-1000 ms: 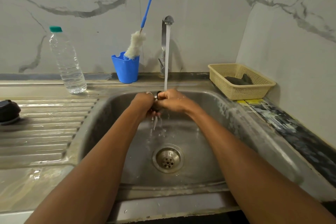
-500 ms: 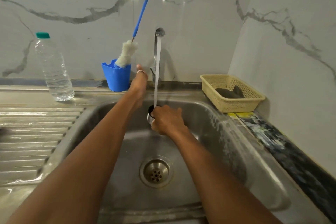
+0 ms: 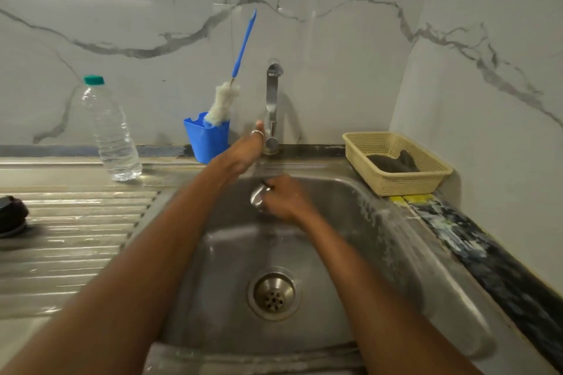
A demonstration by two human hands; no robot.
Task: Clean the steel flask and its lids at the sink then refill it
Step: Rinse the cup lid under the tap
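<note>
The right hand (image 3: pixel 283 202) grips a steel lid (image 3: pixel 259 196) with curled fingers, over the sink (image 3: pixel 335 252) and below the tap (image 3: pixel 272 94). The left hand (image 3: pixel 246 152) touches the tap base; its finger closure cannot be determined. A green-capped clear bottle (image 3: pixel 112 137) stands on the tabletop (image 3: pixel 76 237).

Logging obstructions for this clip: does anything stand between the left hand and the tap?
Nothing visible does. The left hand is at the stem of the tap; the blue cup stands to its left, and the right hand holds the steel lid lower down.
</note>
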